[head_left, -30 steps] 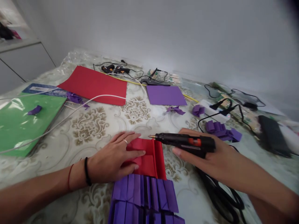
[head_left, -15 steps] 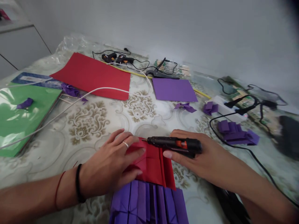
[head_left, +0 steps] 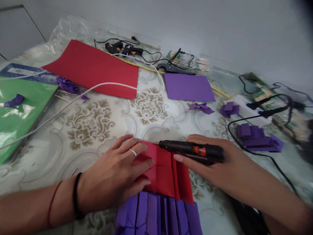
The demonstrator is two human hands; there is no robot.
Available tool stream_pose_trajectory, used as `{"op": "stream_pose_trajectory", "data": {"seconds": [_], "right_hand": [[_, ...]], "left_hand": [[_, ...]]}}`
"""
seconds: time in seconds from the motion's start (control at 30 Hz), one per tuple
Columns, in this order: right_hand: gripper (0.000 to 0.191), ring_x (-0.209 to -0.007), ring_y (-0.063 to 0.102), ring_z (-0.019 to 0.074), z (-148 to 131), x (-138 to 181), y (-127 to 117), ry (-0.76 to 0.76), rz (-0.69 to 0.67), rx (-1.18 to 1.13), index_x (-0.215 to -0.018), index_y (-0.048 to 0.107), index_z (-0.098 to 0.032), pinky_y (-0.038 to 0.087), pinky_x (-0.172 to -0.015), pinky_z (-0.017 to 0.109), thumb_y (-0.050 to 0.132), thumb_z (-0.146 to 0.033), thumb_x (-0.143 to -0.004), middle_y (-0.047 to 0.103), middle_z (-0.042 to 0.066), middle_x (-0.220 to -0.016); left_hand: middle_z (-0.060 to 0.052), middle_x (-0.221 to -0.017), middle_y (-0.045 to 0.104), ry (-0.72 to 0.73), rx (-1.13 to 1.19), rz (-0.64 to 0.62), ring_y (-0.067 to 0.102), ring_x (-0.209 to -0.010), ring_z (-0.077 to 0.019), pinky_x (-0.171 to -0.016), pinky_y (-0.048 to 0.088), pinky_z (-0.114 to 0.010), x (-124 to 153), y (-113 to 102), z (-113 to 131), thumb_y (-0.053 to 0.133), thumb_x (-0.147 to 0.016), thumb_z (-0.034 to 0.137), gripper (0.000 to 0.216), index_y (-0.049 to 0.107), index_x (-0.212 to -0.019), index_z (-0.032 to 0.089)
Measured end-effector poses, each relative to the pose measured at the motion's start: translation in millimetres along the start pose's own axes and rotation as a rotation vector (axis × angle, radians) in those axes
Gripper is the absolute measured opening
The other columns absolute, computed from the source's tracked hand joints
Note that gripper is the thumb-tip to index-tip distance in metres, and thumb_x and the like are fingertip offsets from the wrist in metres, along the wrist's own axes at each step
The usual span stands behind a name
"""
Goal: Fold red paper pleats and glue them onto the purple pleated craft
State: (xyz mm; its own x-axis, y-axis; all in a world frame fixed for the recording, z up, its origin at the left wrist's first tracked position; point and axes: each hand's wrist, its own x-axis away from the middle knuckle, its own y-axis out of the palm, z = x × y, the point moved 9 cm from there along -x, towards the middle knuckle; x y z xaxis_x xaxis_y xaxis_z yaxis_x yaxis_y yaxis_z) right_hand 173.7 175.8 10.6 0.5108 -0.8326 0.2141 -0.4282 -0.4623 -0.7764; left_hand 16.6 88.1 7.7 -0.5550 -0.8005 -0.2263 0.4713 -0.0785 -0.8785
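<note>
Nearest, the purple pleats point(head_left: 156, 215) stand in a row at the desk's point(head_left: 117, 127) front edge of view, close against the red fold point(head_left: 165, 178), which lies just beyond them, squarely between the two hands where both can reach it. The left hand point(head_left: 122, 168) rests over the fold's left part, its grip spread rather than clenched, probably to keep the paper flat and steady; whether a fingertip tucks beneath, I cannot tell. The right hand point(head_left: 228, 164) has its grip wrapped round the gun point(head_left: 186, 149), thumb along the lower side, barrel level and pointing left, which seems to let the nozzle come at the fold's far edge without the fist covering it. Whether the tip touches paper is too fine to tell.

Farther right, purple bits point(head_left: 259, 140) sit beside the strip point(head_left: 254, 112), likely pushed aside so the middle remains workable. A black cord point(head_left: 259, 155) loops from the strip past the right forearm, perhaps slack to let a tool move; its other end is hidden. Beyond the hands lie a purple sheet point(head_left: 189, 87), a green pack point(head_left: 24, 112) at left and red sheets point(head_left: 97, 70), seemingly stock set within reach. Farthest, spare guns point(head_left: 132, 50) rest near the wall point(head_left: 171, 19), apparently parked.
</note>
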Motion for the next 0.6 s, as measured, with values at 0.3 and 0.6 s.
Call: {"op": "stream_pose_trajectory", "data": {"seconds": [0.3, 0.6], "right_hand": [[0.028, -0.057, 0.053, 0.0164, -2.6, 2.8, 0.6, 0.03, -0.033, -0.037, -0.069, 0.061, -0.024, 0.042, -0.052, 0.028, 0.064, -0.042, -0.09, 0.059, -0.001, -0.063], [0.027, -0.055, 0.049, 0.0152, -15.2, 6.0, -3.1, -0.021, 0.002, 0.004, -0.064, 0.053, -0.024, 0.038, -0.052, 0.028, 0.061, -0.032, -0.089, 0.052, -0.003, -0.06]], "left_hand": [[-0.011, -0.121, 0.066, 0.005, 0.01, 0.006, 0.06, -0.119, -0.0311, -0.117, 0.043, -0.057, 0.6, -1.1, 1.2, 0.063, -0.099, 0.028, 0.017, 0.072, -0.112, 0.02], [-0.01, -0.119, 0.069, 0.004, -0.005, 0.047, 0.062, -0.118, -0.0318, -0.11, 0.048, -0.054, -1.4, -7.3, 3.5, 0.065, -0.099, 0.025, 0.014, 0.071, -0.108, 0.016]]}}
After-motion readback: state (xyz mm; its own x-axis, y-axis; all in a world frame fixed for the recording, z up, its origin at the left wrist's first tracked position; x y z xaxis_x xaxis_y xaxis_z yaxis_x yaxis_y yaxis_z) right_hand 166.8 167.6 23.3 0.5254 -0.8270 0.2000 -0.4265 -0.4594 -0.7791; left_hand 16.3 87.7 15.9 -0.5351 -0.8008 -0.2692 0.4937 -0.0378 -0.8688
